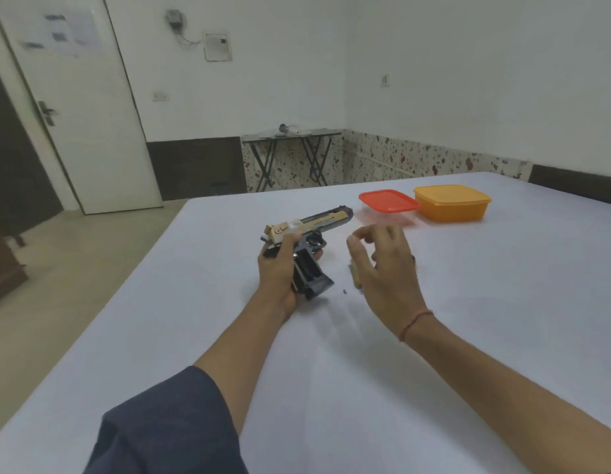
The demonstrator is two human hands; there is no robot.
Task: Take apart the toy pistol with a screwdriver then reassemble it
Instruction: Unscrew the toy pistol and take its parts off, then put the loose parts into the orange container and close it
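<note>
Above smooth white table [475, 313], left hand [277, 270] grips angular black-gold toy pistol [312, 224], right hand [384, 268] loosely curled.

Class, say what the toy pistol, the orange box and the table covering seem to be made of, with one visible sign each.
Toy pistol: likely plastic, matt black and tan moulded parts. Orange box: likely plastic, smooth, even colour, rounded lid. Table covering: perhaps cloth, white, matt; blur leaves it open.

one toy pistol [326, 218], two tubs [388, 201] [452, 204], two hands [278, 268] [386, 268].
</note>
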